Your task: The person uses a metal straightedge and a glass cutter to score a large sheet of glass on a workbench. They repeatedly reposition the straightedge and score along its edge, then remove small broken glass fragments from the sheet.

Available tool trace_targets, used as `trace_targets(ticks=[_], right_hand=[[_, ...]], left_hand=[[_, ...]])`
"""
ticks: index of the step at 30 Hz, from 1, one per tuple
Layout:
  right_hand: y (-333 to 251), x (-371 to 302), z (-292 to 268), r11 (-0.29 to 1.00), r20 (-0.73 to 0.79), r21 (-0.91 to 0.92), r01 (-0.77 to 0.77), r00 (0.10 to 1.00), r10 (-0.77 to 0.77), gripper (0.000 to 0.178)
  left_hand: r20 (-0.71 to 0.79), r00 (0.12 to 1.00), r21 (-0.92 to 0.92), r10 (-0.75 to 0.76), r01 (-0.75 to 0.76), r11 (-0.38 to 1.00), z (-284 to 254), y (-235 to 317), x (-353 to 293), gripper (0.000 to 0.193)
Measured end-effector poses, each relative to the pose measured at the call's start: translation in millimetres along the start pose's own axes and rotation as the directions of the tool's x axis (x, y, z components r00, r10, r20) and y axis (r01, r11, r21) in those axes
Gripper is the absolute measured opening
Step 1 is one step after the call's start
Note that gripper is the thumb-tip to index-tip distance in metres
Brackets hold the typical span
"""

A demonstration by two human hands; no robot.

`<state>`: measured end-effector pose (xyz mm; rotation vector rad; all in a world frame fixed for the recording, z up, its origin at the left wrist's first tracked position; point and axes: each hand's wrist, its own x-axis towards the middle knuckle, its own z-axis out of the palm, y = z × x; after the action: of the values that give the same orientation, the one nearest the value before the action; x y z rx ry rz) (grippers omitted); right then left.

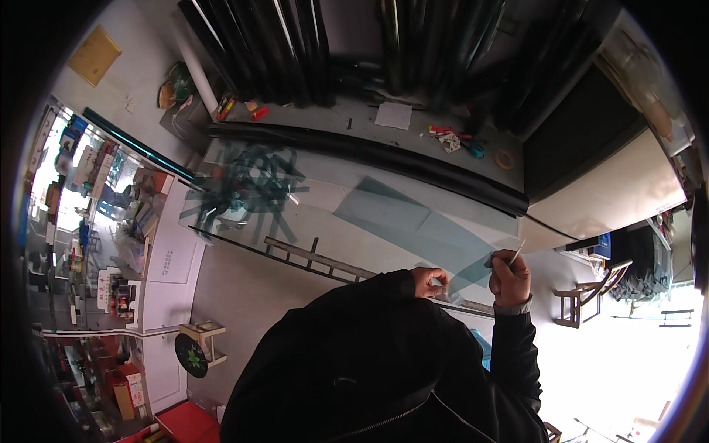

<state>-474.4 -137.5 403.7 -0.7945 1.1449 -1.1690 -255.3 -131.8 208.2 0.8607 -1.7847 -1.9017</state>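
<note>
A strip of translucent blue-grey film [399,215] lies slantwise across the worktable, its near right end folded up between my hands. My left hand [430,283] is closed at the table's near edge, its fingertips pinching the end of the film. My right hand [511,279], a little further right, is raised in a fist around a thin, pale, pointed tool [519,251]. The tool's tip sticks up and away from me; its kind is hard to make out. A metal straightedge [317,258] with crosspieces runs along the near edge, left of my left hand.
A tangled heap of film offcuts [258,184] covers the table's left end. Behind the film lies a long black roll [369,159]. Paper [393,115], red-handled tools [450,134] and a tape ring [504,159] sit on the back ledge. A wooden chair [591,295] stands at right, a stool [203,343] at left.
</note>
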Motion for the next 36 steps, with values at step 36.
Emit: trace_targets(ticks=[36], right_hand=[[95,7,9,0.961,-0.123,-0.203,-0.188,0.979,0.166,0.007]], left_hand=[[-0.898,0.095,0.288,0.43,0.865,0.412,-468,-19,-345,0.039]])
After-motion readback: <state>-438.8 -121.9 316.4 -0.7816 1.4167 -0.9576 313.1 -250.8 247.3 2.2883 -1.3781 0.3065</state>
